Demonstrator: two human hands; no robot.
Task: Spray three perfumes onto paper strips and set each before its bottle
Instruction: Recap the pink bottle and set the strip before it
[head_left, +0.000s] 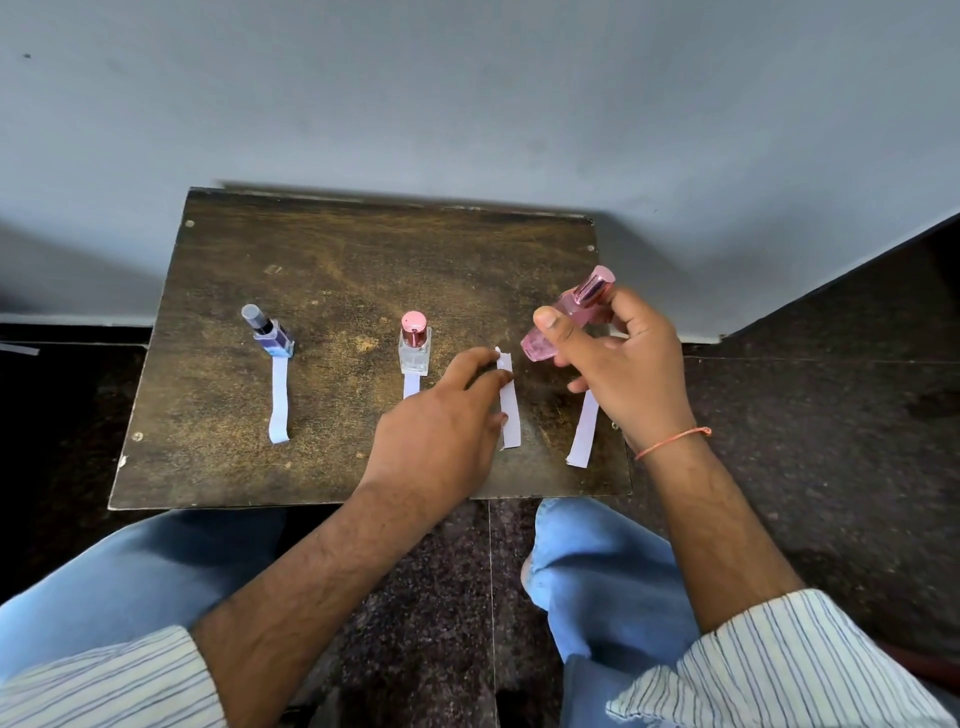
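My right hand grips a pink perfume bottle, tilted and lifted above the table's right side. My left hand pinches a white paper strip near its top end, just left of the pink bottle. A blue bottle stands at the left with a strip lying in front of it. A clear bottle with a pink cap stands in the middle; its strip is partly hidden by my left hand. Another strip lies at the right, under my right hand.
The small dark wooden table stands against a grey wall. Dark speckled floor surrounds it. My knees in blue jeans sit just below the table's front edge.
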